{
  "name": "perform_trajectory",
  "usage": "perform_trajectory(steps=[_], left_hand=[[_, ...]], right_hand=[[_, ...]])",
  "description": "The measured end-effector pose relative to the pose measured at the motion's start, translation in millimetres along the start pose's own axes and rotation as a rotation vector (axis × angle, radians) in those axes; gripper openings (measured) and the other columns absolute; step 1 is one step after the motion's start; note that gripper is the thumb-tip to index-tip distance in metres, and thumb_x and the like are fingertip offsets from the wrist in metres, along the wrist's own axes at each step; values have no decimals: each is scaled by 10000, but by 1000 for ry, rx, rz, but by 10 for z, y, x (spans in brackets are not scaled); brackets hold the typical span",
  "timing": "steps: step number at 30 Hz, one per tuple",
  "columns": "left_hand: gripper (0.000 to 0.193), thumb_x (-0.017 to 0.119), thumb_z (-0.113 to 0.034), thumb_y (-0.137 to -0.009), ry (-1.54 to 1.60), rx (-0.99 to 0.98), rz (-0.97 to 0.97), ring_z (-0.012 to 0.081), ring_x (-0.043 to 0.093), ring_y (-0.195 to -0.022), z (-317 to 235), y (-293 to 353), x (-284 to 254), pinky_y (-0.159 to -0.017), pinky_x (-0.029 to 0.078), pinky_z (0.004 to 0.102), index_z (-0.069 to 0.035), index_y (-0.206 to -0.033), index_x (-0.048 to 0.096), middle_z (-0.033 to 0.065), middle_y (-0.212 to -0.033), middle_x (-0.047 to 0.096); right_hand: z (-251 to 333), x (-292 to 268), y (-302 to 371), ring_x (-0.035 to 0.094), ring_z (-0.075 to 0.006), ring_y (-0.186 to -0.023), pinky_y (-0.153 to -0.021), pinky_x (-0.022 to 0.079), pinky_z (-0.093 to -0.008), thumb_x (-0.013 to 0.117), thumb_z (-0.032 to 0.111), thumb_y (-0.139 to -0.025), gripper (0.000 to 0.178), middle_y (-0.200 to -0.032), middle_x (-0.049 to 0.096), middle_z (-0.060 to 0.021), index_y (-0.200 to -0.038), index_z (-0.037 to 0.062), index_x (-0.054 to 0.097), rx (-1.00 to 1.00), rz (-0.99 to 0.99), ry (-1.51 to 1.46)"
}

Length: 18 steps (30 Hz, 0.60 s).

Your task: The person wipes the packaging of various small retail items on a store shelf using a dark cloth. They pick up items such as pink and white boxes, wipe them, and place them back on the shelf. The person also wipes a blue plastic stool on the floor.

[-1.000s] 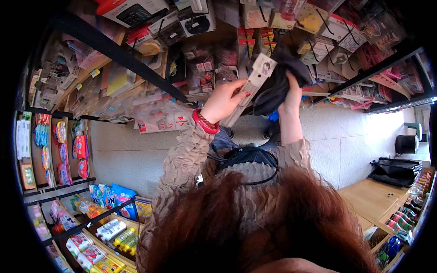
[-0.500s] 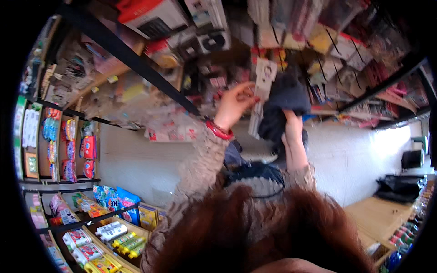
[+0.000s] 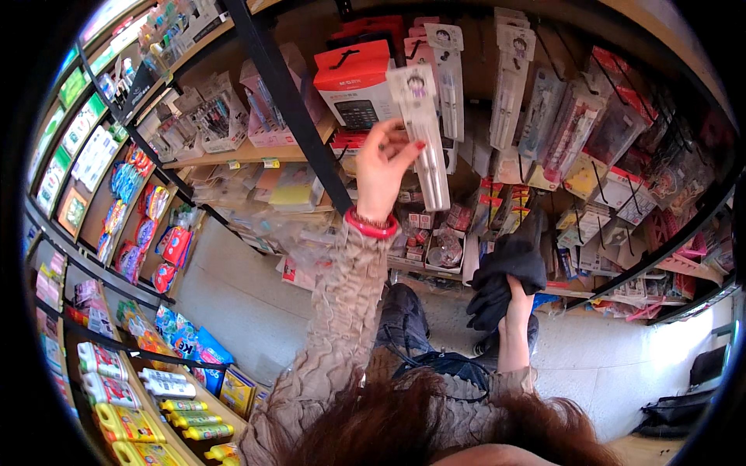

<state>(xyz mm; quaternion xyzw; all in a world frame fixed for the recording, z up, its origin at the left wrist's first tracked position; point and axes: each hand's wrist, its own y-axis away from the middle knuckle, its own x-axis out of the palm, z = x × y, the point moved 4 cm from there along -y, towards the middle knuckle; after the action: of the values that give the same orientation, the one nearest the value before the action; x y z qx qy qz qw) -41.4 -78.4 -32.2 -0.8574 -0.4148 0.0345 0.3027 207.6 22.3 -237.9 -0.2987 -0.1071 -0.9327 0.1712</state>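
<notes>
Left hand: our left hand (image 3: 381, 167) has its fingers grasping a slim clear-and-white pack (image 3: 427, 155) by its left edge, thumb on its front.
Pack: we see it upright, slightly tilted, in the air before the rack, near the right end of the wooden shelf's (image 3: 260, 151) front edge.
Right hand: our right hand (image 3: 516, 307) has its fingers grasping a black fabric bundle (image 3: 505, 272), low before the rack.
Wrist: 1 red bangle (image 3: 371, 226) circles our left wrist.
Behind the pack: a red-and-white box (image 3: 353, 85) stands beside a black post (image 3: 291, 109).
</notes>
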Motion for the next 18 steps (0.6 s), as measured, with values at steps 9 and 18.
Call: perform_trajectory(steps=[9, 18], left_hand=[[366, 675, -14, -770, -24, 7, 104, 88, 574, -717, 14, -226, 282, -612, 468, 204, 14, -1101, 520, 40, -805, 564], [349, 642, -4, -793, 63, -87, 94, 124, 612, -734, 66, -311, 310, -590, 518, 233, 17, -1116, 512, 54, -823, 577]], right_hand=[[-21, -58, 11, 477, -206, -1113, -990, 349, -333, 601, 17, -788, 467, -1200, 512, -55, -1234, 45, 465, 51, 21, -96], [-1, -73, 13, 508, -222, -1079, -962, 382, -334, 573, 8, -802, 408, -1172, 530, -70, -1200, 29, 485, 25, 18, -93]])
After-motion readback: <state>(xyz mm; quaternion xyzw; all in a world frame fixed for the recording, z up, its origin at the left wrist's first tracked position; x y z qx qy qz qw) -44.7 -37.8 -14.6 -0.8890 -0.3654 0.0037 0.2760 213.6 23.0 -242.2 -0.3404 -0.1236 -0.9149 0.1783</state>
